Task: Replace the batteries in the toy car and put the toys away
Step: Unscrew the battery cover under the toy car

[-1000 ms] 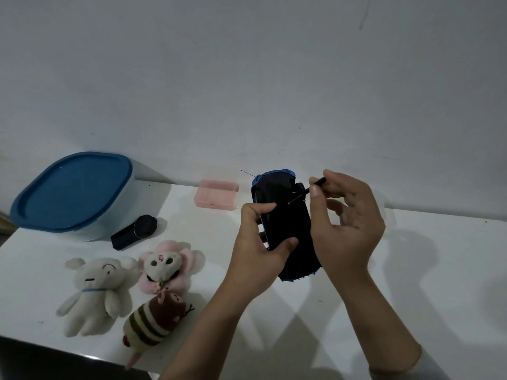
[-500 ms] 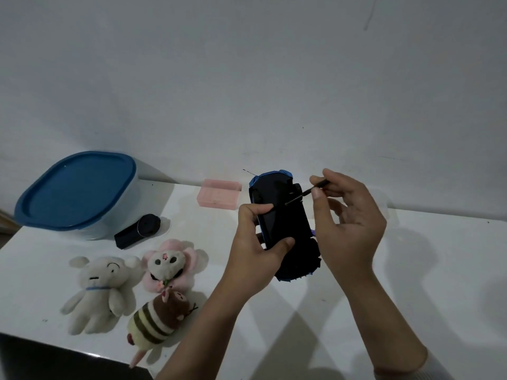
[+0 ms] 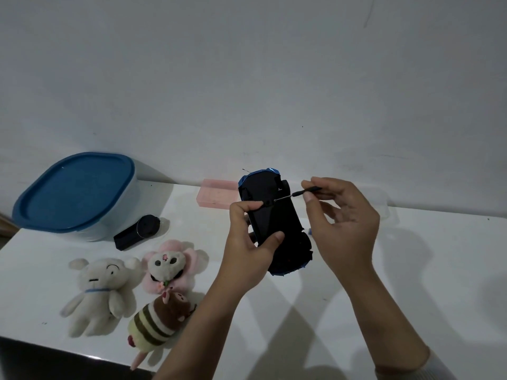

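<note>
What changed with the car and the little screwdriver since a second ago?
Almost nothing. The left hand keeps gripping the upturned toy car, and the right hand still pinches the screwdriver with its tip at the underside. The three plush toys and blue-lidded container stayed put.

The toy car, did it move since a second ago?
No, hardly. The toy car sits in the left hand with its top end just right of the pink box, as before.
</note>
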The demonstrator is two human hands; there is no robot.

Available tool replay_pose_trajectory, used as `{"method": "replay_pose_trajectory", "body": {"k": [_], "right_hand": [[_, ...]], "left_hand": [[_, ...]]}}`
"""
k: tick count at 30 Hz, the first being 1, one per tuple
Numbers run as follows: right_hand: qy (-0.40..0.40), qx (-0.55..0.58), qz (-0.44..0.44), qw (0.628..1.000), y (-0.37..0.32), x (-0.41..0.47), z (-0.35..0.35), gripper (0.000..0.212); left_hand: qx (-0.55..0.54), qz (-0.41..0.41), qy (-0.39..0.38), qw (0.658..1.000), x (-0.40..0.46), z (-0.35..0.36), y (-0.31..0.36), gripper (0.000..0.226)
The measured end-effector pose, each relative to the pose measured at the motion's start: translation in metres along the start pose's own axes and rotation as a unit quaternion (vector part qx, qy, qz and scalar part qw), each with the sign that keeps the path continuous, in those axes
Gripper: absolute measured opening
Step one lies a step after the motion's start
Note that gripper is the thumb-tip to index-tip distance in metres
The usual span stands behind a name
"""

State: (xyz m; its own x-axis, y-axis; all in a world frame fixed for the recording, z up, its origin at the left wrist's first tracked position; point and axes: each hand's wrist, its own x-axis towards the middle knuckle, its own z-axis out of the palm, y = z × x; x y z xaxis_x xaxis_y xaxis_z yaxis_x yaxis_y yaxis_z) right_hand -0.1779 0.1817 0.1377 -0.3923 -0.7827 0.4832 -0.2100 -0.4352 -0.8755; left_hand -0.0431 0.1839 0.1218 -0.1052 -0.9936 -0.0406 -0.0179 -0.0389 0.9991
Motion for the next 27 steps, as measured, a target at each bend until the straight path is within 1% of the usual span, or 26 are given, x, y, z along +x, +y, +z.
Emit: {"method": "replay_pose_trajectory", "body": {"k": [3, 5, 8, 13, 15, 18, 22, 24, 27], "right_hand": [[-0.001, -0.018, -0.049, 0.999, 0.000, 0.000, 0.005, 0.021], [0.004, -0.028, -0.084, 0.996, 0.001, 0.001, 0.007, 0.023], [0.007, -0.040, -0.106, 0.994, 0.003, 0.004, 0.009, 0.023], [0.022, -0.011, -0.061, 0.998, 0.001, 0.005, 0.012, 0.020], [0.011, -0.022, -0.074, 0.997, 0.001, 0.004, 0.010, 0.016], [-0.013, -0.025, -0.098, 0.995, 0.000, 0.003, 0.008, 0.018], [-0.016, -0.010, -0.112, 0.994, 0.001, 0.004, 0.008, 0.019], [-0.011, -0.017, -0.098, 0.995, 0.002, 0.004, 0.008, 0.020], [-0.005, 0.002, -0.047, 0.999, 0.002, 0.002, 0.009, 0.022]], "left_hand": [[0.006, 0.001, 0.004, 1.000, 0.000, 0.000, -0.001, 0.051], [0.018, 0.005, 0.006, 1.000, -0.001, 0.000, -0.002, 0.050], [0.031, 0.009, 0.009, 0.999, -0.002, 0.001, -0.002, 0.051], [0.028, 0.004, 0.006, 1.000, -0.002, 0.003, -0.003, 0.052], [0.030, 0.004, 0.007, 1.000, -0.002, 0.003, -0.003, 0.052], [0.033, 0.006, 0.010, 0.999, -0.002, 0.003, -0.003, 0.052], [0.035, 0.009, 0.008, 0.999, -0.001, 0.003, -0.003, 0.052], [0.037, 0.003, 0.007, 0.999, -0.001, 0.004, -0.003, 0.053], [0.040, 0.001, 0.015, 0.999, 0.000, 0.004, -0.005, 0.054]]}}
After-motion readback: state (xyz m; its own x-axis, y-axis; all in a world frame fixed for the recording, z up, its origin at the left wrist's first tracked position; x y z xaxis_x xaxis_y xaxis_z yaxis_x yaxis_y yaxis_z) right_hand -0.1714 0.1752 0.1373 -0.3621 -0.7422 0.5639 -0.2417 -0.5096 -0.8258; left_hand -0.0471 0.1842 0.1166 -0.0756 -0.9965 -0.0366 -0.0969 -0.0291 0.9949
